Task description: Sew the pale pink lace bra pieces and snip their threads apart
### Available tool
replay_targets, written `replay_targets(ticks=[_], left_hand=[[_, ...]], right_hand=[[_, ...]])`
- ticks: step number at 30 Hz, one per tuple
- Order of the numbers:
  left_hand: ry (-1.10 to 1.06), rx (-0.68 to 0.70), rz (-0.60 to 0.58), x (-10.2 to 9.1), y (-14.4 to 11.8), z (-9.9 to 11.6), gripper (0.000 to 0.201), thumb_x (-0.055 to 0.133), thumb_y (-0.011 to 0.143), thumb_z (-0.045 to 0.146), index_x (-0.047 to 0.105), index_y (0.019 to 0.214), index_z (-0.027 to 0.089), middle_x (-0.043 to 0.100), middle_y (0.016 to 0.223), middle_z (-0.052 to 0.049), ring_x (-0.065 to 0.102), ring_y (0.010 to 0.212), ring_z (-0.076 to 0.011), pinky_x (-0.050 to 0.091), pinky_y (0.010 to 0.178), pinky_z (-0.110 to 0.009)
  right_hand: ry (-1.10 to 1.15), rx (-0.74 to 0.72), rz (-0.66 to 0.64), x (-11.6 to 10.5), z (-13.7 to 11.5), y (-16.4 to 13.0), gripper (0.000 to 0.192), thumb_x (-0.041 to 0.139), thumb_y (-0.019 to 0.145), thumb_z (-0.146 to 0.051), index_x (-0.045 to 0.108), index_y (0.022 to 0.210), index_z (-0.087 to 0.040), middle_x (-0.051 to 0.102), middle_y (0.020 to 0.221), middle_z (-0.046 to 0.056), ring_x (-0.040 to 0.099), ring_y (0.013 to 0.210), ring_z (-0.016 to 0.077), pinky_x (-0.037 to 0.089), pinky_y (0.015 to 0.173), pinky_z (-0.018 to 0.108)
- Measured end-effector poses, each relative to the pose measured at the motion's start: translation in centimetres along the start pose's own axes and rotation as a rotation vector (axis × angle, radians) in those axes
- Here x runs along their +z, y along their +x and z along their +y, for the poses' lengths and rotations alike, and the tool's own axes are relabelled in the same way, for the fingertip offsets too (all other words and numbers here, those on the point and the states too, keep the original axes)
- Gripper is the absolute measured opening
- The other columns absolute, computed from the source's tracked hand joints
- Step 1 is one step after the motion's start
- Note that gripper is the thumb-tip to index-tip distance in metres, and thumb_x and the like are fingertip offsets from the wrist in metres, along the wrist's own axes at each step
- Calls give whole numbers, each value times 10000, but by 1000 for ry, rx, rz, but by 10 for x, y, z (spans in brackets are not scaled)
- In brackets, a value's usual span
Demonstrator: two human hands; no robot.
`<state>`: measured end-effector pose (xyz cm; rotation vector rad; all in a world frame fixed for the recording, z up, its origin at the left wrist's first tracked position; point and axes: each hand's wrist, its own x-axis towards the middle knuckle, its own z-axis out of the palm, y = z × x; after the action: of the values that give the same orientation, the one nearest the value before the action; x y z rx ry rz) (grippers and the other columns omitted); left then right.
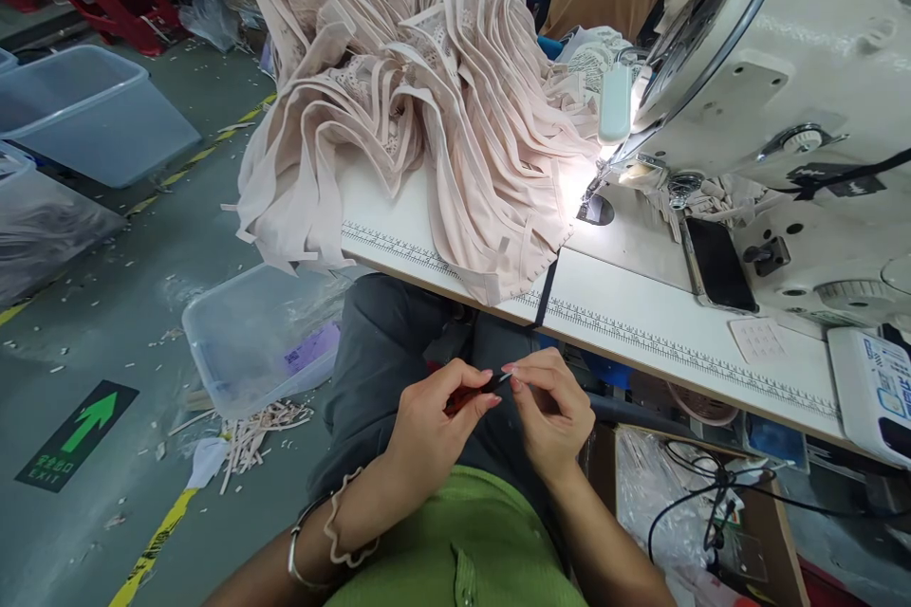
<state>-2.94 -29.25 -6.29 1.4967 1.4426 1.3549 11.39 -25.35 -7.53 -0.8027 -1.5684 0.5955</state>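
Note:
Over my lap, my left hand (pixel 436 413) is closed around a small dark tool (pixel 491 385) with a pale pointed tip; its exact kind is hard to make out. My right hand (pixel 551 413) meets it at that tip, thumb and forefinger pinched together. Whatever lies between those right fingertips is too small to see. Beyond both hands, a large heap of pale pink fabric garments (pixel 470 142) with lace parts covers the left of the white sewing table (pixel 626 308), its front edge hanging over. The fabric reaches close to the needle area of the sewing machine (pixel 769 66).
A phone (pixel 718 264) and a paper slip (pixel 756 339) lie on the table's right side. Left of my legs stands a clear plastic bin (pixel 234 332) beside fabric scraps (pixel 260 436). At lower right, a box (pixel 779 531) holds plastic and black cables.

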Motion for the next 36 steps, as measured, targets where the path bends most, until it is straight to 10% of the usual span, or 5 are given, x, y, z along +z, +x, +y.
replay_targets(ticks=[36], left_hand=[[-48,-47,-15,-1,1,1,74,692,820,217,639,781,183,723,772,22,645,629,-85,503,597,-141]], right_hand=[[-55,-80,-9,-2,-2,3,307,635,802,19,694,946,-246,712,808,21,643,723,179,487,609,357]])
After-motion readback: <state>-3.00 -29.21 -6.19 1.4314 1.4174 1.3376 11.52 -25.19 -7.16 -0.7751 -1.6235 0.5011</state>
